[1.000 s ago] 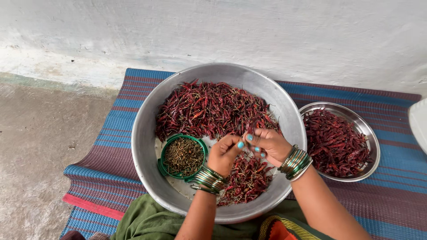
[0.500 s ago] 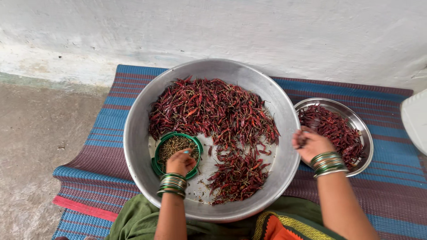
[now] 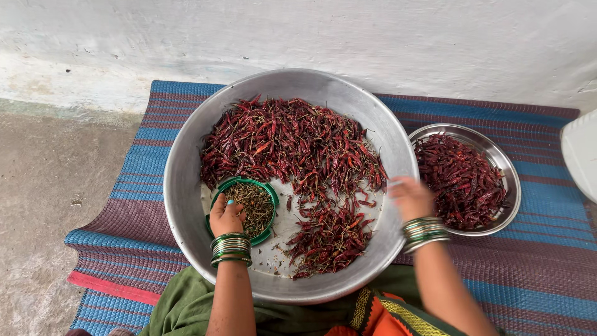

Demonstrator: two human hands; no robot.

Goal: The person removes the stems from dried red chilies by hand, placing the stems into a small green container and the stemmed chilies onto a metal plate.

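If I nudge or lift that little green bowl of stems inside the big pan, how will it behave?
The green bowl looks like thin plastic filled with dry stems, so it is probably light. On the smooth floor of the big pan it would likely slide sooner than tip. It is shallow and nearly full, so tilting it may spill stems. The left hand rests at its rim.

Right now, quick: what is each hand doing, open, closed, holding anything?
Left hand: loosely curled at the small green bowl of stems; a hold cannot be told.
Right hand: motion-blurred over the big basin's rim; cannot be told.
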